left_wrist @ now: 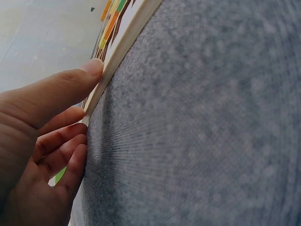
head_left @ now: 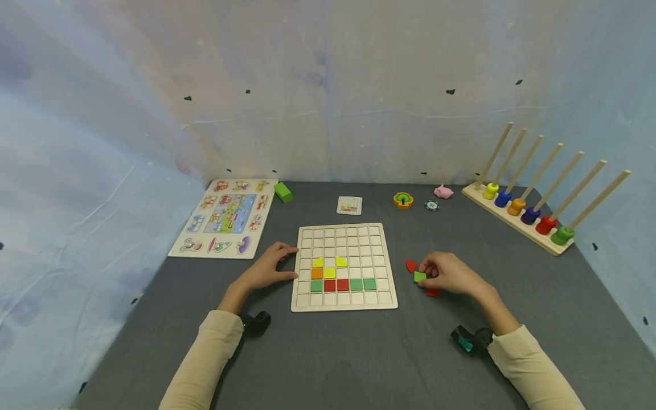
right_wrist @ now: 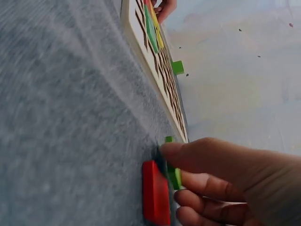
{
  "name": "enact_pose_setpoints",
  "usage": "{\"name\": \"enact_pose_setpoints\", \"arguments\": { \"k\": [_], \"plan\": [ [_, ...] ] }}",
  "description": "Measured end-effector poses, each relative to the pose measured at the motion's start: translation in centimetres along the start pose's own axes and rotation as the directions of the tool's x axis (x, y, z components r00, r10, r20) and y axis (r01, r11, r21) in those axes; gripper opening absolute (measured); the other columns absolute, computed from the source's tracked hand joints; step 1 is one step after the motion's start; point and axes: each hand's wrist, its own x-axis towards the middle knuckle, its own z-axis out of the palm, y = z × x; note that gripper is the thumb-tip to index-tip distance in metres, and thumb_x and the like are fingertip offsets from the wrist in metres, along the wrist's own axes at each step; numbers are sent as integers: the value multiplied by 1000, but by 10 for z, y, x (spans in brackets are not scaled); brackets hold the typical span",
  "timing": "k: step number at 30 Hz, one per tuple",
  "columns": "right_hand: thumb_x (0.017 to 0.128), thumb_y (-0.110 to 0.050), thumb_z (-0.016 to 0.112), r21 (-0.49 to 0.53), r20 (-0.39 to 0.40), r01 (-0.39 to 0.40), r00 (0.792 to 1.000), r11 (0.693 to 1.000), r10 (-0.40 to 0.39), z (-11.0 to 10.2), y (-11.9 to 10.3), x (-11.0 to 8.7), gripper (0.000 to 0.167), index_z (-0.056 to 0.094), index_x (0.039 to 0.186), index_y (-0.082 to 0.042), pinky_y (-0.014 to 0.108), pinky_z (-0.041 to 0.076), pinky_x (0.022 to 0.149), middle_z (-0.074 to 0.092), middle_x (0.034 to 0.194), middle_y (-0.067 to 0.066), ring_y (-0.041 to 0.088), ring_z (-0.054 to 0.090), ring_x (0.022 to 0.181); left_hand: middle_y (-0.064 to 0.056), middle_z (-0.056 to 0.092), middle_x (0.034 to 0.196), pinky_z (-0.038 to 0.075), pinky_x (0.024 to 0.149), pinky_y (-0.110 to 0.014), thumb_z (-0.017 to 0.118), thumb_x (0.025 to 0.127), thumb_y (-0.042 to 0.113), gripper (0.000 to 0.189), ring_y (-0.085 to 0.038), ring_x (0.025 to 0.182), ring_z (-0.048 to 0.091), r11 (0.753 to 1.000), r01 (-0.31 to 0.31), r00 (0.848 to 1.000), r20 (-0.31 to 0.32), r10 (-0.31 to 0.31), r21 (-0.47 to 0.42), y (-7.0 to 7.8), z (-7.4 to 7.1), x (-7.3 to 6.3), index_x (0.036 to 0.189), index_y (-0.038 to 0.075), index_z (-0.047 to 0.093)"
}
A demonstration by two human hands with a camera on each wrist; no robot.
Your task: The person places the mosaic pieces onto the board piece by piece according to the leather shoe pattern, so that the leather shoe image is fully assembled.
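My right hand [head_left: 451,275] pinches a light green block [head_left: 419,277] between thumb and fingers, just right of the wooden grid board [head_left: 369,247]. A red block [right_wrist: 155,193] lies under that hand on the cloth, partly hidden by it in the head view. Another red piece [head_left: 411,265] lies beside the fingertips. At the board's left edge my left hand [head_left: 263,267] rests, its thumb and index finger apart and touching the rim. Flat coloured pieces fill several cells: a row of green and red [head_left: 343,285], with orange [head_left: 316,273] and yellow [head_left: 329,273] above.
A small pattern card [head_left: 349,205] lies behind the board. Farther left are a picture puzzle [head_left: 176,245] and a green block [head_left: 283,192]. At the back right are a tree piece [head_left: 403,200], a chip [head_left: 431,205], a pink pig [head_left: 443,192] and a peg stand [head_left: 558,249] with coloured rings.
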Motion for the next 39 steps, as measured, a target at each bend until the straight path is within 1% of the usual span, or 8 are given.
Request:
{"name": "enact_pose_setpoints", "arguments": {
  "k": [4, 8, 15, 18, 22, 26, 33, 39],
  "plan": [
    [74, -19, 79, -9, -50, 62, 997, 998, -63, 5, -9, 8, 22, 65, 89, -10, 27, 46, 65, 60, 81, -1, 13, 55, 73, -11, 43, 124, 40, 94, -44, 74, 80, 29, 64, -25, 109, 45, 1000, 1, 1000, -1, -1, 7, -1, 0, 0, 134, 4, 49],
    [75, -18, 79, 30, -80, 153, 985, 988, -150, 15, -23, 20, 23, 66, 93, -10, 28, 48, 66, 62, 85, -2, 13, 57, 74, -11, 44, 124, 40, 94, -45, 75, 80, 28, 64, -25, 109, 45, 1000, -1, 1000, 0, 1, 2, 0, 0, 0, 133, 4, 49],
    [76, -22, 78, 46, -113, 304, 948, 952, -297, 36, -51, 46, 26, 68, 95, -9, 26, 48, 63, 63, 84, -1, 15, 57, 72, -13, 44, 123, 40, 95, -45, 74, 80, 28, 64, -27, 109, 45, 1000, -6, 1000, 5, 6, -4, 3, -1, -1, 133, 3, 49],
    [77, -22, 77, 60, -118, 349, 933, 935, -341, 46, -61, 56, 26, 69, 97, -7, 26, 48, 64, 65, 86, 1, 15, 58, 73, -14, 44, 123, 40, 95, -44, 75, 80, 27, 64, -26, 109, 45, 1000, -7, 1000, 7, 7, -3, 4, -1, -1, 133, 3, 49],
    [78, -23, 76, 72, -115, 359, 930, 931, -350, 58, -72, 67, 26, 68, 97, -7, 26, 49, 67, 66, 89, 2, 13, 58, 76, -13, 44, 123, 40, 94, -43, 74, 80, 27, 64, -25, 107, 45, 1000, -2, 1000, 7, 2, 10, 3, -1, 0, 134, 4, 48],
    [79, -25, 76, 62, -122, 361, 928, 930, -352, 69, -81, 76, 22, 68, 93, -10, 25, 48, 69, 65, 88, 0, 12, 57, 76, -13, 44, 123, 40, 94, -44, 74, 81, 27, 64, -25, 107, 45, 1000, 3, 1000, 12, -3, 13, 3, -1, 0, 134, 3, 48],
    [78, -21, 77, -2, -176, 393, 905, 919, -387, 81, -88, 86, 15, 70, 84, -10, 24, 47, 66, 65, 82, -1, 9, 56, 72, -15, 44, 122, 40, 94, -44, 74, 80, 25, 64, -26, 107, 45, 1000, -3, 1000, 9, 3, 9, 3, -1, 1, 134, 3, 48],
    [79, -19, 75, -26, -169, 379, 911, 925, -377, 81, -89, 85, 8, 72, 82, -12, 26, 47, 67, 65, 83, -2, 9, 56, 75, -14, 44, 122, 40, 94, -44, 75, 80, 25, 64, -25, 107, 46, 1000, 5, 1000, 9, -5, 9, 4, -1, 1, 134, 3, 48]
  ]
}}
